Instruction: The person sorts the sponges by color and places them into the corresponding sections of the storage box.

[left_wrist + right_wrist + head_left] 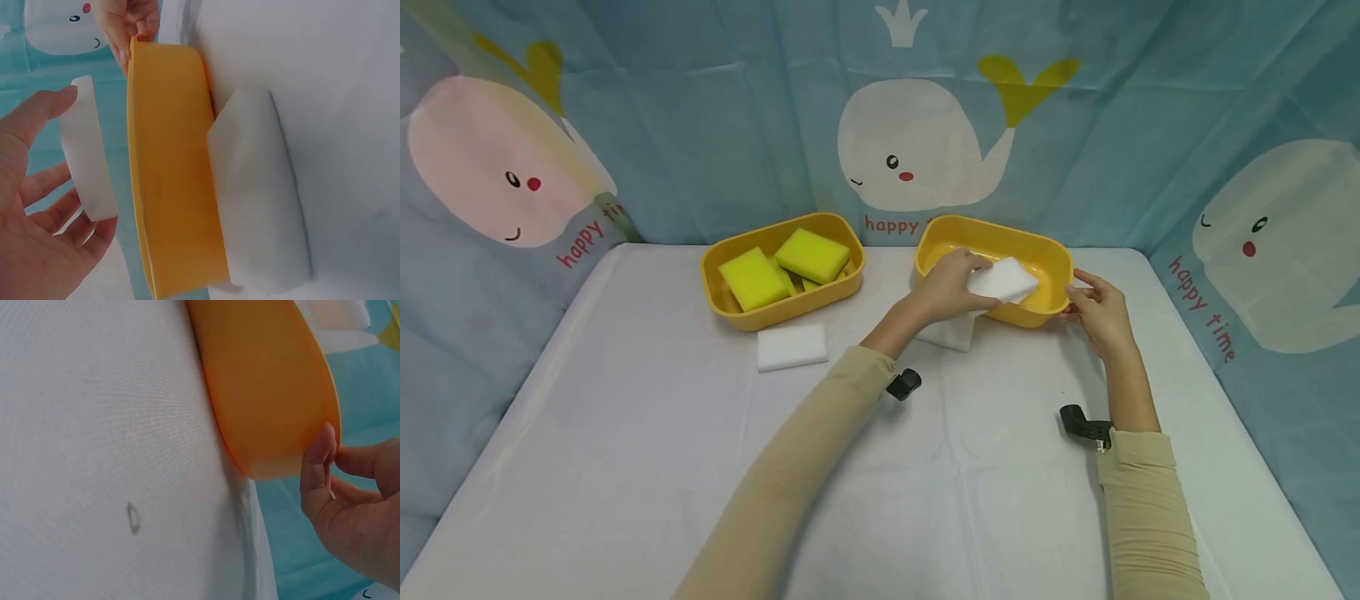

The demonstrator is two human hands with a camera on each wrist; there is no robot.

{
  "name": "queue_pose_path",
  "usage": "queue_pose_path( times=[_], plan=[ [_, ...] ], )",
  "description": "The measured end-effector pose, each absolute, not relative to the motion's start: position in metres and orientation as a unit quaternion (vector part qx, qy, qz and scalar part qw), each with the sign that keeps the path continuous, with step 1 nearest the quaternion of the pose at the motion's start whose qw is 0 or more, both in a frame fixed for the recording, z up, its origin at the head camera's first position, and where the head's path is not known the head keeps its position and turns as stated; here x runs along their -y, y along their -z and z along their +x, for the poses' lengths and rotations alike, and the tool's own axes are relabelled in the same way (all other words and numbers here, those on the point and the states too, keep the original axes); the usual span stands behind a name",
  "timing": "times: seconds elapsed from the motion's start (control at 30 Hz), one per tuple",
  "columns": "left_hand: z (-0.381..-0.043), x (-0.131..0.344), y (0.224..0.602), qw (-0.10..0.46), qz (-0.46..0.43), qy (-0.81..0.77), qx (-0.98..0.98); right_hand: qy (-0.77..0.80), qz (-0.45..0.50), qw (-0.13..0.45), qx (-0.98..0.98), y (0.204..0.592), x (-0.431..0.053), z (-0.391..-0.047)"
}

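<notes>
Thumb and fingers of the left hand (947,287) grasp a white rectangular foam block (1006,280), the thumb at one end and fingertips at the other, with the palm standing clear of it in the left wrist view; the block is held above the opening of an orange-yellow rounded plastic bin (1026,315), toward its near edge; the right hand (1101,312) pinches that bin's rim at the right end, thumb and fingers on either side of the wall.

A second white foam block (949,333) lies on the white cloth-covered table (625,417), just beside the bin's near side and partly under the left hand in the head view; another matching bin (790,314) stands to the left, also near the table's far edge, with bright yellow rectangular sponges (752,279) piled inside; a third white foam block (792,347) lies flat just in front of its near edge.
</notes>
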State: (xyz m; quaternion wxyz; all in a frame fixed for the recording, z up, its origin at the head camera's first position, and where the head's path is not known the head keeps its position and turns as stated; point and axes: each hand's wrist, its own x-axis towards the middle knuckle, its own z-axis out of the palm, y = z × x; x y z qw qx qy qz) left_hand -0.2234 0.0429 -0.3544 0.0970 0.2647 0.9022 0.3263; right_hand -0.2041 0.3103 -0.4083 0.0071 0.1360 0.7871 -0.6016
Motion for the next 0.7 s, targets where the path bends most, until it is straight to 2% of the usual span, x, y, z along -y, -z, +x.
queue_pose_path(
  times=[0.33,0.7],
  plan=[
    [-0.237,-0.046,0.354,0.087,0.246,-0.314,-0.913,0.598,0.140,0.012,-0.789,0.407,-0.309,-0.203],
    [-0.256,-0.047,0.357,0.085,0.187,-0.321,-0.925,0.595,0.144,0.012,-0.791,0.406,-0.308,-0.203]
  ],
)
